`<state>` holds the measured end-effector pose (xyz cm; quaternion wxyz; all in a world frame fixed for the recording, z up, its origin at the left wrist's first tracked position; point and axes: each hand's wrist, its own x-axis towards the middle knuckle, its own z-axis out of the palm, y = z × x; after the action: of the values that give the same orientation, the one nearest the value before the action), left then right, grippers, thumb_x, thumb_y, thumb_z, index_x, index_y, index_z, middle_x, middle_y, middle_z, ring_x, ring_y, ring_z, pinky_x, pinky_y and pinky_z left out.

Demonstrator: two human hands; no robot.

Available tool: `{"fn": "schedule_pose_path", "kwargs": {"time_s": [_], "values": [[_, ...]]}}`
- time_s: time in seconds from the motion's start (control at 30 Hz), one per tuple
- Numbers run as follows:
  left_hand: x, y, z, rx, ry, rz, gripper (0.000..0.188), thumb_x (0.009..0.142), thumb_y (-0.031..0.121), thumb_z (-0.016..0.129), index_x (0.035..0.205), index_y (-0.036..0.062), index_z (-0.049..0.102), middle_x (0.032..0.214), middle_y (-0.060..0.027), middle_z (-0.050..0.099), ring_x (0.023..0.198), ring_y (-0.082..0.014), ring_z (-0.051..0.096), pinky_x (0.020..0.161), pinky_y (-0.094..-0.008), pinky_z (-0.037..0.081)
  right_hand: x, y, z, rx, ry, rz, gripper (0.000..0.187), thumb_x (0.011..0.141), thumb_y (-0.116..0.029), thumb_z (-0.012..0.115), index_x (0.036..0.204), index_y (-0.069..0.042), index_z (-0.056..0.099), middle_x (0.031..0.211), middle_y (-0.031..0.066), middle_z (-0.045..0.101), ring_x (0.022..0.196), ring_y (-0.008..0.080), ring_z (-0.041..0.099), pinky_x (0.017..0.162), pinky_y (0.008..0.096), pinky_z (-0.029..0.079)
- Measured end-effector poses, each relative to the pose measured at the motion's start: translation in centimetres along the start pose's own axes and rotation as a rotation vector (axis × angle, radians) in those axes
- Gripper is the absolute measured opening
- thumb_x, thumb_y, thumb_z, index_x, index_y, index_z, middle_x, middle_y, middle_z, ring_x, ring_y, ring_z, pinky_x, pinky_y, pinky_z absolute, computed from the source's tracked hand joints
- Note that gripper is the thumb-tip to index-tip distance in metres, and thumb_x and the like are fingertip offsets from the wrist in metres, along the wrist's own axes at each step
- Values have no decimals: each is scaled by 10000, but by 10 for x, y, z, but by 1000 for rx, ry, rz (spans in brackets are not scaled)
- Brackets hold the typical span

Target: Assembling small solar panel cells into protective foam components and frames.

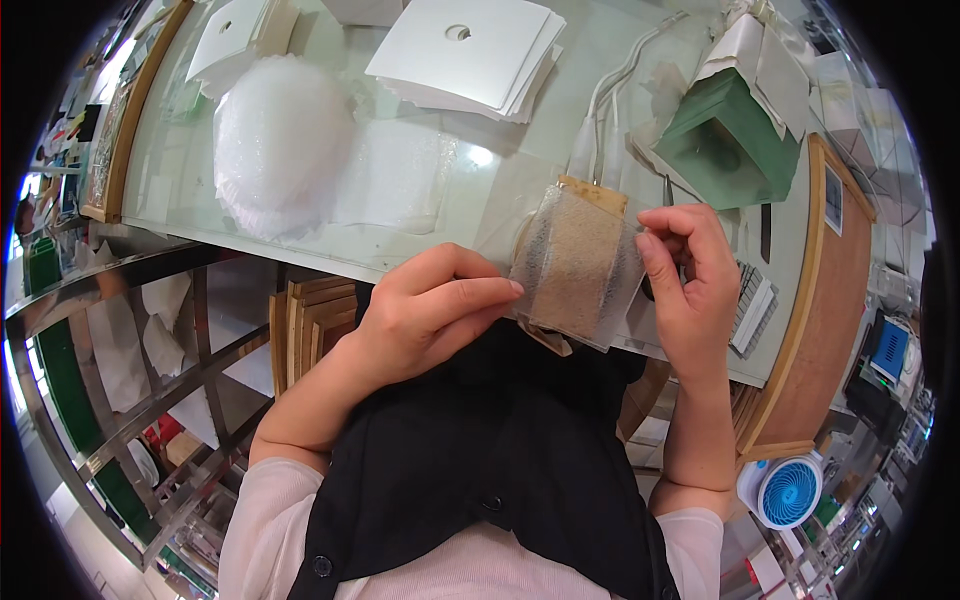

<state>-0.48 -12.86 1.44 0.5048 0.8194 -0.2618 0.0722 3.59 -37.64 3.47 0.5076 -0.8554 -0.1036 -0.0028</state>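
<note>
A clear, textured plastic sheet (622, 275) is stretched between my hands near the table's front edge. My left hand (425, 310) pinches its left edge between thumb and fingertips. At the upper right edge, my right hand (692, 275) closes thumb and fingers on the same sheet. Directly behind the sheet, a flat tan pad (583, 270) shows through, its top strip (597, 192) uncovered. White cords (602, 110) run up the table from that top strip. Whether the sheet touches the pad is hard to see.
A mound of bubble-wrap pieces (280, 145) lies on the glass-topped table (170, 190) at left. White card stacks (465, 50) stand at the back. At the far right are a green box (735, 140), a wooden board (815, 330) and a blue-and-white fan (788, 492).
</note>
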Motion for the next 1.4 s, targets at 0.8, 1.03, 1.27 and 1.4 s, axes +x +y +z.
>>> {"fn": "schedule_pose_path", "kwargs": {"time_s": [0.8, 1.03, 1.27, 1.4], "values": [[-4, 5, -1, -3, -2, -66, 294, 709, -69, 710, 979, 45, 697, 864, -79, 612, 728, -186, 613, 630, -274, 490, 0, -33, -10, -232, -66, 18, 359, 704, 3, 639, 1061, -17, 606, 946, 80, 572, 809, 191, 554, 725, 302, 453], [-1, 7, 1, -11, 3, -94, 266, 705, -68, 716, 946, 44, 701, 854, -82, 619, 728, -193, 620, 620, -273, 492, -18, -20, -15, -642, -370, -490, 537, 933, -480, 453, 1172, -24, 605, 1280, 139, 564, 1229, 303, 502, 1088, 480, 258], [-8, 10, 3, -329, 66, -428, 337, 776, -69, 684, 1094, 19, 615, 877, -39, 620, 784, -118, 610, 690, -247, 502, -37, -3, -57, -566, 43, -279, 437, 964, -375, 481, 1184, -15, 596, 1254, 151, 583, 1205, 318, 523, 1063, 473, 302], [-5, 13, 3, -620, 41, -537, 342, 831, -75, 630, 1146, 15, 529, 885, -24, 592, 805, -97, 585, 771, -238, 484, -44, -7, -52, -411, 41, -172, 348, 926, -234, 562, 1178, 5, 584, 1183, 160, 597, 1068, 269, 569, 919, 360, 429]]}}
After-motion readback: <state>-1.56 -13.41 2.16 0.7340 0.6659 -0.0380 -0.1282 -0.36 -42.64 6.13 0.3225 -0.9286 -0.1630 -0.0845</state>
